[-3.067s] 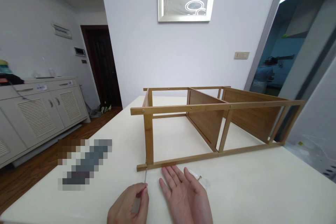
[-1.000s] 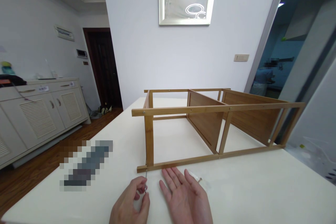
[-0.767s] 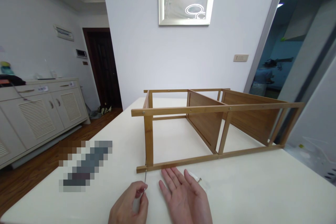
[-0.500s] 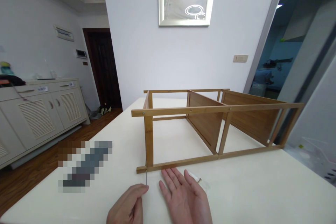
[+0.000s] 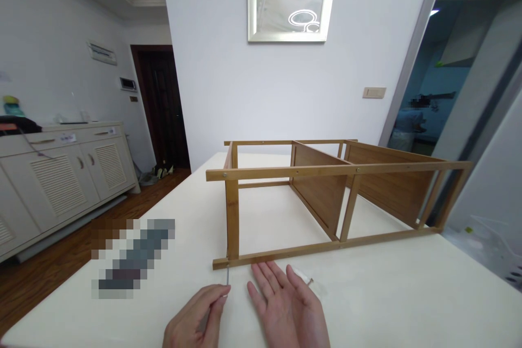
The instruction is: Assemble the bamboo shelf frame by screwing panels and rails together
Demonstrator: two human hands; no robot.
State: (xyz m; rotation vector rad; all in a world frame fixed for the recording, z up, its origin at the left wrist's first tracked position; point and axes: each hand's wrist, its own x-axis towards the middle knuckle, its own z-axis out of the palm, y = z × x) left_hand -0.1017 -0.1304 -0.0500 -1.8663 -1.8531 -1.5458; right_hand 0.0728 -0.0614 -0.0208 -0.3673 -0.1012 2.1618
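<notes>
A thin metal hex key (image 5: 228, 276) is pinched between the thumb and forefinger of my left hand (image 5: 193, 318). Its far end meets the near lower rail of a wooden shelf frame (image 5: 285, 253), close to that rail's left end. My right hand (image 5: 285, 307) lies palm up beside it, fingers stretched out, with the fingertips against the same rail. The frame rests on its side, with two panels (image 5: 320, 190) standing across it. Just beyond my right thumb is a small clear plastic bag (image 5: 300, 273) with a screw (image 5: 311, 281) by it, partly hidden.
The white table (image 5: 387, 288) carries the frame. A blurred-out dark object (image 5: 136, 255) lies on its left side. A white basket (image 5: 495, 244) is past the right edge. Farther off are a louvred cabinet (image 5: 67, 179) and a person (image 5: 408, 119) in the doorway.
My left thumb and forefinger have shifted on the hex key, the thumb opening slightly away from the palm. My right hand keeps its place, and the frame stays put apart from slight camera movement.
</notes>
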